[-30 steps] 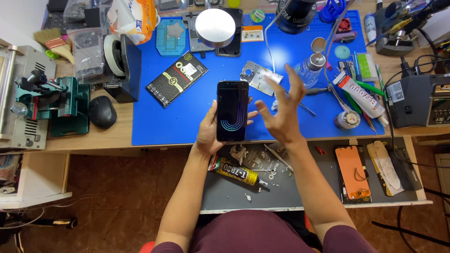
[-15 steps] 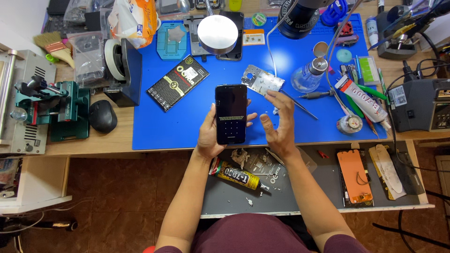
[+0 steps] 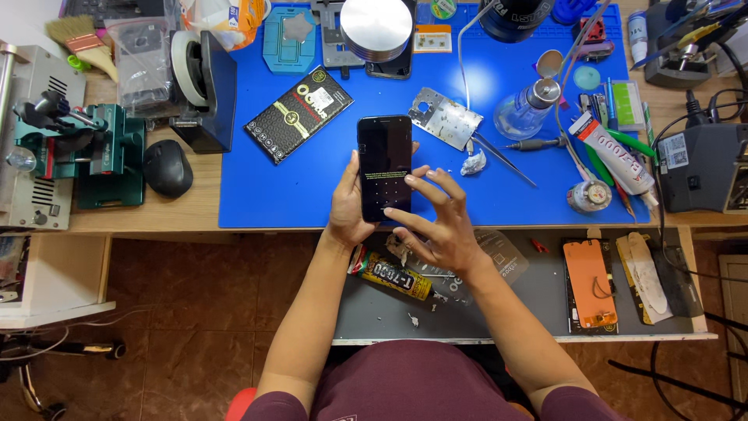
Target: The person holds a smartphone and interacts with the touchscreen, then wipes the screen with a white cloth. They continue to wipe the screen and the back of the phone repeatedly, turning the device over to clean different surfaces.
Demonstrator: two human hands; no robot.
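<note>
A black smartphone (image 3: 383, 160) is held upright over the blue work mat (image 3: 296, 187), its dark screen showing a faint grid of dots. My left hand (image 3: 347, 206) grips it from the left side and below. My right hand (image 3: 436, 218) hovers at the phone's lower right with fingers spread, the fingertips at the screen's lower edge. Whether a finger touches the glass I cannot tell.
On the mat lie a black patterned box (image 3: 298, 113), a metal phone plate (image 3: 445, 118), tweezers (image 3: 502, 160), a glass bottle (image 3: 527, 107) and a white glue tube (image 3: 612, 152). An open drawer (image 3: 545, 308) holds a black-yellow glue tube (image 3: 391, 273) and an orange phone part (image 3: 590, 282). A mouse (image 3: 167, 168) sits left.
My right hand came down from raised beside the phone to its lower right edge. The phone's screen changed from a lit graphic to a dark dot grid.
</note>
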